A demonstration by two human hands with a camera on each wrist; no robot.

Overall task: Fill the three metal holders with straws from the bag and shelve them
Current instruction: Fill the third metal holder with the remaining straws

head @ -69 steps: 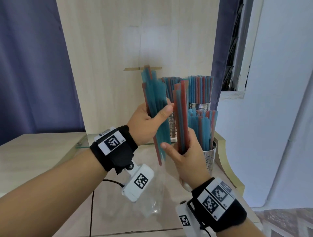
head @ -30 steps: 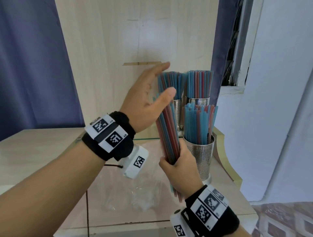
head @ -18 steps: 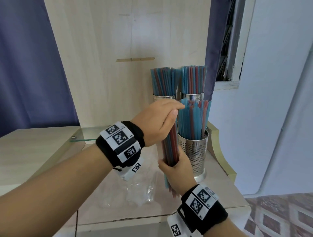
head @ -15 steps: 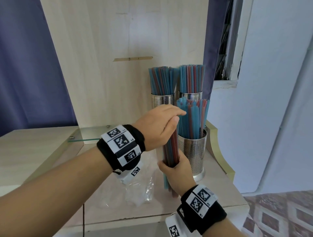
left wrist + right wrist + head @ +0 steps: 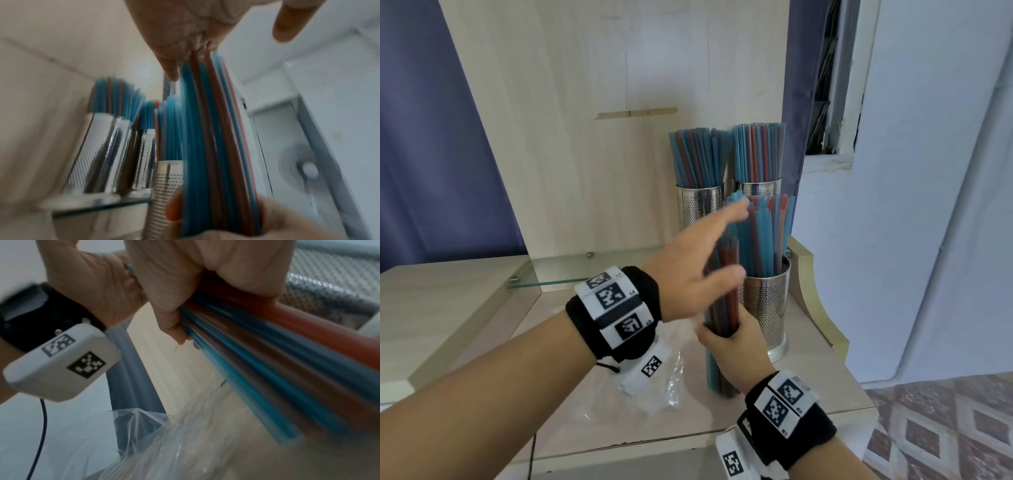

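A bundle of straws (image 5: 723,301) is being gripped upright in the curled right hand (image 5: 732,346), just left of the front holder (image 5: 768,308). Its top ends are being pressed by the flat, straight-fingered left hand (image 5: 698,270). Behind the front holder, two filled holders (image 5: 700,207) are being kept on the glass shelf (image 5: 558,274); left of it, the bag (image 5: 671,380) is being left on the table (image 5: 825,383).

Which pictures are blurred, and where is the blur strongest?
Head view: only the left hand smears; the holders stay sharp. Left wrist view: holders and straws streak. Right wrist view: straws blur most toward the lower right; the bag is soft.
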